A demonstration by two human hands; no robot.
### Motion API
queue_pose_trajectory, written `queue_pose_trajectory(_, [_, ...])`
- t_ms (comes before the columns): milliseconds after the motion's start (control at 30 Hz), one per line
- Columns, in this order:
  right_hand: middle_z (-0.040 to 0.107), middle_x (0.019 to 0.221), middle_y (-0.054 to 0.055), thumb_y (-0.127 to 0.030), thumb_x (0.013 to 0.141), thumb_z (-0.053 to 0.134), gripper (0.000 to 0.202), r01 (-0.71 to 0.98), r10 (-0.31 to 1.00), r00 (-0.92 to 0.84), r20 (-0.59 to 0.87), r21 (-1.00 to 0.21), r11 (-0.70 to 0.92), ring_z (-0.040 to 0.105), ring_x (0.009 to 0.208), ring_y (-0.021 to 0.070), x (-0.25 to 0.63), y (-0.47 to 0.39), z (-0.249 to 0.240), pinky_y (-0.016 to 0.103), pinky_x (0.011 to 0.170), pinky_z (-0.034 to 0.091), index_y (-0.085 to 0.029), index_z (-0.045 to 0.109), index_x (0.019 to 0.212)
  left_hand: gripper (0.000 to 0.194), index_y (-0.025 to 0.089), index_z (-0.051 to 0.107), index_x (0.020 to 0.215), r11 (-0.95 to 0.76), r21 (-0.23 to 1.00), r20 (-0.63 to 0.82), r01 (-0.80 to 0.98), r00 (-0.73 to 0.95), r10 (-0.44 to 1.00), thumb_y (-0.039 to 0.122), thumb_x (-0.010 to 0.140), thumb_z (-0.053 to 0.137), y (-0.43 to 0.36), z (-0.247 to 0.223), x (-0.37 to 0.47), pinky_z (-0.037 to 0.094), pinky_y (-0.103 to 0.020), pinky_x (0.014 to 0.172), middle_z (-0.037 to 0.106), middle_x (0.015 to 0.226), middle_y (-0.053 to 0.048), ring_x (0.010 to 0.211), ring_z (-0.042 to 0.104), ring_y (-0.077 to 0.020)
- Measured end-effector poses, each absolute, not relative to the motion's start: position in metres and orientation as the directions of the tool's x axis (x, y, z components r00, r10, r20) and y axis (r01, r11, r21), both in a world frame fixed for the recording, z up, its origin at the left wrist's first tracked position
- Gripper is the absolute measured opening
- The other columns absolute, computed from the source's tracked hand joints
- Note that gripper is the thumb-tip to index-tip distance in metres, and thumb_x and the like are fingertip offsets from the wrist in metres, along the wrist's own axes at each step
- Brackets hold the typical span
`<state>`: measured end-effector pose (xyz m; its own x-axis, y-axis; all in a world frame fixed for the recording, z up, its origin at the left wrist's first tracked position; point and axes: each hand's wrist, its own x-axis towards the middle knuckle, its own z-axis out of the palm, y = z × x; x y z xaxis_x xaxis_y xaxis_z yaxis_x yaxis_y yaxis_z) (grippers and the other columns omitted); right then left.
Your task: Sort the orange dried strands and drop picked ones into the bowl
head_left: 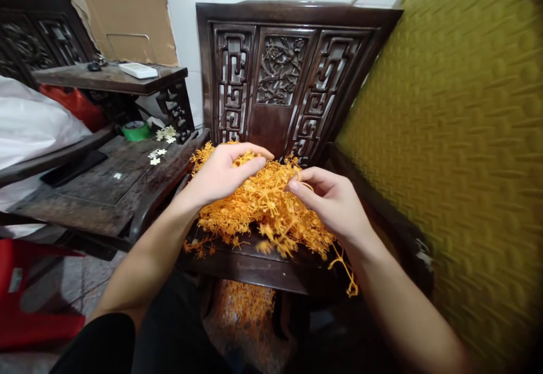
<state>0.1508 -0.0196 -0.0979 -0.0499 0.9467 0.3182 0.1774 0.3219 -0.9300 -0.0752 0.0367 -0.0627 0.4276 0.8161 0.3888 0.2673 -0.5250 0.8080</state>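
A large tangled heap of orange branching pieces [241, 210] lies on the seat of a dark carved wooden chair [271, 269]. My left hand [231, 170] is over the upper left of the heap, its thumb and fingers curved toward each other with the fingertips near the orange pieces; whether it grips any is hidden. My right hand [335, 196] pinches a thin orange stem between thumb and index finger at the heap's right side. A cluster of the pieces hangs below and left of it, over the seat's front part.
Left stands a wooden side table [106, 80] with a white device [138, 71]. Below it, a green tape roll [136, 130] and pale flower-shaped pieces [165, 133] lie on another wooden surface. A yellow-green textured panel [458, 136] rises at right. A red stool [25, 306] is lower left.
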Motion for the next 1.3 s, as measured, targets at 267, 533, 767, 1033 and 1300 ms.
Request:
queue_pose_trajectory(267, [0.069, 0.072, 0.001, -0.036, 0.080, 0.085, 0.020, 0.282, 0.943, -0.141, 0.301, -0.901, 0.330, 0.053, 0.062, 0.0115, 0.150, -0.023, -0.094, 0.026, 0.060, 0.041, -0.018, 0.078, 0.081, 0.023, 0.018, 0.080, 0.098, -0.563, 0.788, 0.310, 0.249, 0.630, 0.712, 0.038, 0.093, 0.071, 0.039, -0.075, -0.060, 0.055, -0.033, 0.093, 0.082, 0.102, -0.004, 0.096, 0.074, -0.0187])
queue_pose_trajectory(533, [0.062, 0.066, -0.001, -0.047, 0.088, 0.076, 0.031, 0.361, 0.950, -0.199, 0.240, -0.883, 0.299, 0.042, 0.059, 0.0099, 0.140, -0.021, -0.100, 0.027, 0.058, 0.033, -0.018, 0.085, 0.088, 0.023, 0.017, 0.076, 0.093, -0.609, 0.754, 0.436, 0.246, 0.506, 0.744, 0.038, 0.096, 0.067, 0.034, -0.083, -0.051, 0.052, -0.028, 0.079, 0.078, 0.090, -0.002, 0.083, 0.068, -0.0149])
queue_pose_trajectory(767, [0.050, 0.055, -0.004, -0.046, 0.086, 0.078, 0.035, 0.341, 0.965, -0.183, 0.186, -0.909, 0.239, 0.036, 0.052, 0.0078, 0.136, -0.024, -0.101, 0.026, 0.051, 0.026, -0.015, 0.074, 0.071, 0.021, 0.019, 0.073, 0.091, -0.663, 0.671, 0.613, 0.332, 0.256, 0.748, 0.037, 0.098, 0.066, 0.044, -0.084, -0.058, 0.052, -0.028, 0.073, 0.076, 0.085, -0.003, 0.078, 0.067, -0.0148])
queue_pose_trajectory(1033, [0.053, 0.060, -0.004, -0.047, 0.072, 0.091, 0.033, -0.109, 0.992, 0.088, 0.092, -0.989, 0.101, 0.032, 0.047, 0.0037, 0.153, -0.008, -0.108, 0.022, 0.045, 0.020, -0.018, 0.077, 0.078, 0.024, 0.020, 0.071, 0.093, -0.574, 0.784, 0.571, 0.237, 0.088, 0.816, 0.044, 0.097, 0.069, 0.040, -0.067, -0.072, 0.040, -0.023, 0.047, 0.076, 0.088, -0.003, 0.052, 0.051, -0.0079])
queue_pose_trajectory(1300, [0.065, 0.072, -0.004, -0.039, 0.066, 0.094, 0.038, -0.408, 0.998, 0.060, -0.001, -0.913, 0.023, 0.036, 0.040, -0.0001, 0.152, -0.002, -0.103, 0.019, 0.038, 0.017, -0.017, 0.067, 0.079, 0.019, 0.019, 0.077, 0.099, -0.511, 0.805, 0.426, 0.301, 0.306, 0.851, 0.035, 0.089, 0.074, 0.054, -0.086, -0.064, 0.055, -0.030, 0.077, 0.080, 0.101, -0.005, 0.082, 0.069, -0.0151])
